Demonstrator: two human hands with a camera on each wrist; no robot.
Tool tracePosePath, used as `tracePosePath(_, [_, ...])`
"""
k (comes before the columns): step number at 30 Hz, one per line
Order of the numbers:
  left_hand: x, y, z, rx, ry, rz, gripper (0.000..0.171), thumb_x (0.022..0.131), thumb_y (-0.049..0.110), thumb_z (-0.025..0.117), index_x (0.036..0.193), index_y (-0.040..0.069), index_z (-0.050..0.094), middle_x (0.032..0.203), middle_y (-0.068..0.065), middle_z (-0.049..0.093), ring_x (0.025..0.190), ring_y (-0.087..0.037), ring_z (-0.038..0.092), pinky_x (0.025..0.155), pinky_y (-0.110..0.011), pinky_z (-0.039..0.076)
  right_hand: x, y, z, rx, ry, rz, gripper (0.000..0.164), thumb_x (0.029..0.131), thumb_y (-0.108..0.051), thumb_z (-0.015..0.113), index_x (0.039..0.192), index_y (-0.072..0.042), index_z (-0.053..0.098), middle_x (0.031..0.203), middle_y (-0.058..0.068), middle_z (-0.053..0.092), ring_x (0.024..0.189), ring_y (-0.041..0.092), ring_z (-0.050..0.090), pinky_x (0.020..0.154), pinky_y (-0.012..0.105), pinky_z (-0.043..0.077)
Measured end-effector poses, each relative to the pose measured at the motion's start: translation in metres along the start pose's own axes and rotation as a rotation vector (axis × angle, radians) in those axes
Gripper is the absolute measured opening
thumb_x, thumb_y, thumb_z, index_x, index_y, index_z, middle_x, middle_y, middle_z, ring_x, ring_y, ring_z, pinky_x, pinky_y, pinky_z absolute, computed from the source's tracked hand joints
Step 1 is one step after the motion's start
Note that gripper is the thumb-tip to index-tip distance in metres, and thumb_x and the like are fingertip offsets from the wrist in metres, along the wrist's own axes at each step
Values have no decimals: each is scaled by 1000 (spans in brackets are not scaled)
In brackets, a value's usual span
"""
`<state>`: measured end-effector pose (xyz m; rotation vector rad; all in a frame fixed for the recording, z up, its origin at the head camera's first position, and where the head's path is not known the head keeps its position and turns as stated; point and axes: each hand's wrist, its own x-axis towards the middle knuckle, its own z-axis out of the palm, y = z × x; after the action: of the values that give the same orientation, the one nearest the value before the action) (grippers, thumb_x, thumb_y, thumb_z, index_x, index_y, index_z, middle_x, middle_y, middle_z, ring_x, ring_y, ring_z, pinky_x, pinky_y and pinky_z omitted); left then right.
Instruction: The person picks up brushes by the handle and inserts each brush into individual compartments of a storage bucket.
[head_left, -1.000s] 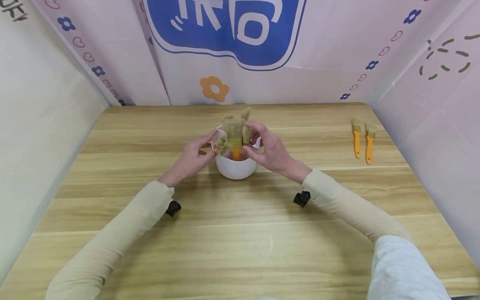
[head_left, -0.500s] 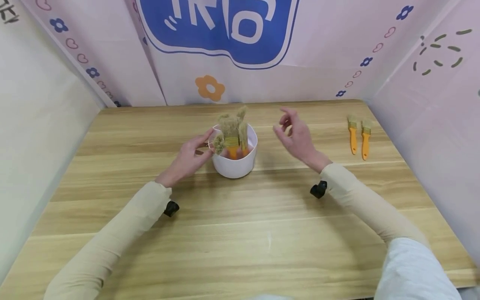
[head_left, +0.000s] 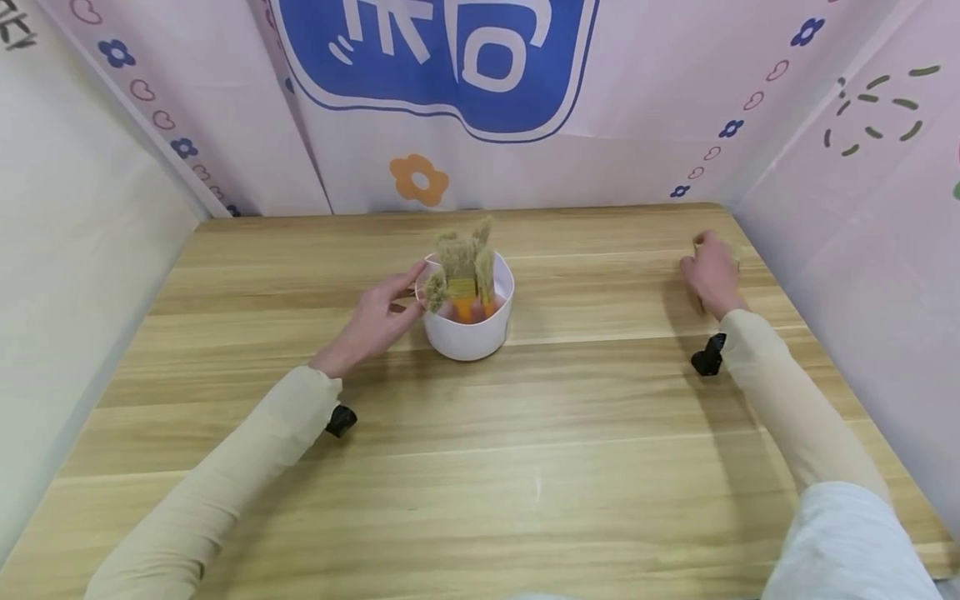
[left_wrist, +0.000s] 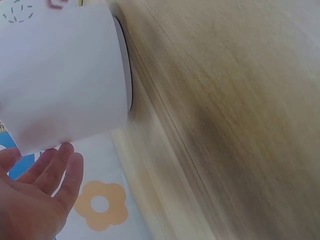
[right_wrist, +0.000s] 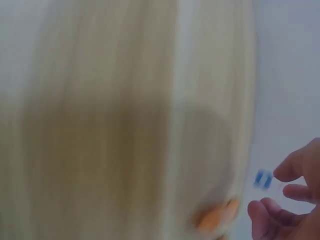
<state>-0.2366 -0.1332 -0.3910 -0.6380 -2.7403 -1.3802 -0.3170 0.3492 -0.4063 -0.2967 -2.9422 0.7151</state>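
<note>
A white tub (head_left: pixel 467 337) stands on the table with several paint brushes (head_left: pixel 463 258) in it, their tan bristles sticking up above its rim. My left hand (head_left: pixel 375 317) grips the tub's left side near the rim; in the left wrist view its fingertips touch the white wall (left_wrist: pixel 65 75). At the far right, my right hand (head_left: pixel 712 271) is over two loose paint brushes and mostly hides them in the head view. An orange brush handle (right_wrist: pixel 217 217) shows blurred in the right wrist view, beside the fingers, which are bent with a gap to the thumb.
The wooden table (head_left: pixel 465 475) is bounded by a printed back wall (head_left: pixel 600 167) and side walls, the right one (head_left: pixel 862 250) close to my right hand. The tub stands towards the back, near the middle.
My right hand has let go at the tub and swept right to the two loose brushes. My left hand stays at the tub's rim.
</note>
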Motion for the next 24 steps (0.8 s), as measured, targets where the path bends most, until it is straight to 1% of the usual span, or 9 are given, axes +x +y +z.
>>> tracePosePath(2, [0,0,0,0,-8,4,56,94,25,49,147,20,30,144,-17,43,120,-35,54,90,-45,53,0,15,-4,-34,-46,63,52,91,-17,35,136,8,31,123,35,47,100,46,48,83,60,42])
tracePosePath(4, [1,0,0,8,-18,6,56,95,23,48,148,21,29,146,-16,41,122,-35,53,91,-46,53,0,26,-6,-74,-73,123,52,91,-19,33,135,9,29,123,37,46,105,49,48,87,61,41])
tracePosePath(7, [2,-1,-1,-7,-26,1,57,95,19,46,148,21,27,148,-15,38,123,-35,52,93,-47,52,1,37,-8,-124,-75,177,51,92,-22,33,133,9,31,122,38,45,110,52,45,91,63,39])
tracePosePath(12, [3,-5,0,-44,12,15,55,94,13,46,147,11,30,145,-19,41,123,-36,51,95,-48,50,4,43,-11,-161,-32,198,48,90,-22,37,125,10,38,118,38,47,108,51,46,90,61,42])
tracePosePath(15, [1,-8,1,-44,34,32,53,95,12,44,146,9,31,147,-17,40,123,-36,51,95,-47,50,5,47,-10,-162,-32,192,48,87,-20,37,124,11,39,117,38,47,108,51,46,90,60,42])
tracePosePath(17, [0,-9,2,-50,19,40,54,95,11,42,147,10,29,150,-15,35,126,-36,49,97,-48,48,5,50,-9,-166,-41,187,47,86,-19,37,122,11,40,114,37,47,106,51,46,89,61,42])
tracePosePath(19, [-1,-10,2,-64,-17,49,58,93,8,40,149,10,24,154,-14,28,130,-39,44,99,-50,46,5,53,-9,-176,-47,183,45,86,-19,37,119,11,40,110,35,47,104,51,46,87,61,42])
tracePosePath(22, [-1,-10,3,-79,-80,35,66,91,10,44,151,12,15,157,-12,17,135,-42,34,104,-53,41,5,57,-8,-180,-47,183,41,85,-19,39,113,10,41,105,33,46,101,51,46,83,62,42])
tracePosePath(24, [-2,-8,3,-82,-108,13,72,90,13,49,152,16,11,158,-10,13,137,-43,29,105,-54,39,5,56,-9,-177,-48,184,40,83,-18,41,111,10,40,102,32,46,100,51,46,82,62,42])
